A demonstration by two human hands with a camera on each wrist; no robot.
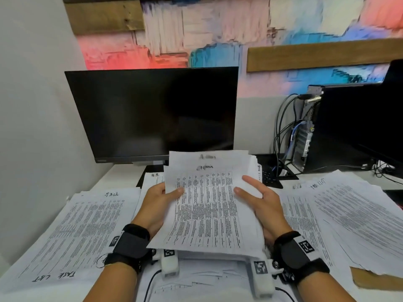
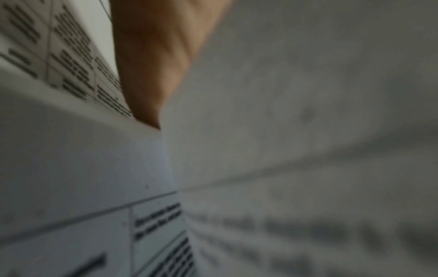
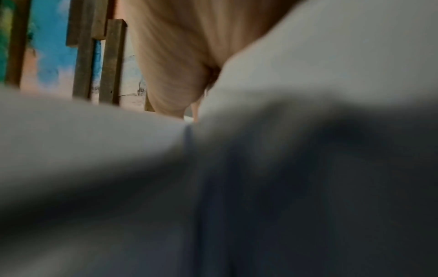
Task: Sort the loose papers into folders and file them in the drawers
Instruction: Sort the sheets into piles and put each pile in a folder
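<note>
I hold a stack of printed sheets with table text above the desk, in front of the monitor. My left hand grips its left edge, thumb on top and fingers underneath. My right hand holds the right edge, thumb and forefinger laid on the top sheet, the other fingers hidden below. The left wrist view is filled by blurred paper and part of my hand. The right wrist view shows blurred paper and my palm.
More printed sheets cover the white desk: a pile at the left, a fanned pile at the right, and sheets under my wrists. A brown folder corner pokes out at the lower right. A dark monitor and a computer with cables stand behind.
</note>
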